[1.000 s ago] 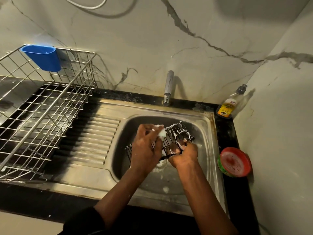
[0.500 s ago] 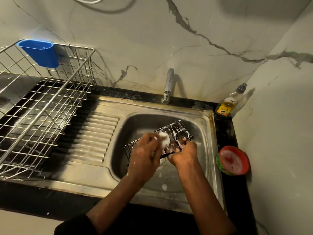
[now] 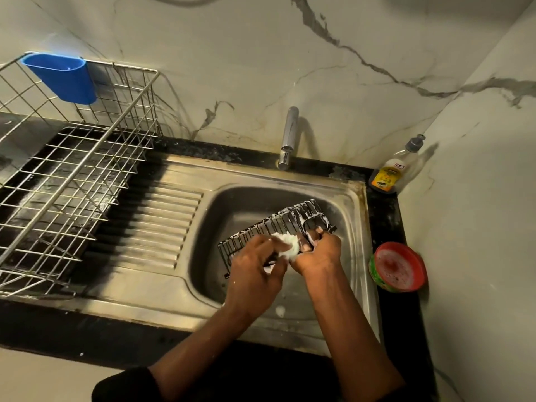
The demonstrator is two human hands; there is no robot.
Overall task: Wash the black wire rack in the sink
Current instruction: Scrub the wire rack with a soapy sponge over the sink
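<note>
Foam streaks the black wire rack (image 3: 293, 219), which is held tilted above the basin of the steel sink (image 3: 229, 204), its far right end raised and its left end lower. The right hand (image 3: 319, 252) grips the rack at its near right end, with fingers curled round the wires. The left hand (image 3: 255, 274) is just left of it, almost touching, and its fingers are curled round a white soapy scrubber (image 3: 288, 246) that it presses against the near edge of the rack. A small blob of suds (image 3: 280, 310) lies on the near wall of the basin, between the two forearms.

A ribbed drainboard (image 3: 162, 224) runs out to the left of the basin. Beyond it on the left a steel wire dish basket (image 3: 72, 175) stands, with a blue plastic holder (image 3: 62, 78) hooked on its far rim. A chrome tap (image 3: 288, 137) comes out of the far wall and points down at the far edge of the sink. In the far right corner of the black counter (image 3: 385, 221) stands a clear pump bottle (image 3: 391, 172) with a yellow label. Nearer along the right side lies a round tub with a red lid (image 3: 398, 266), tilted against the right wall. The walls (image 3: 232, 68) are pale marble with dark veins.
</note>
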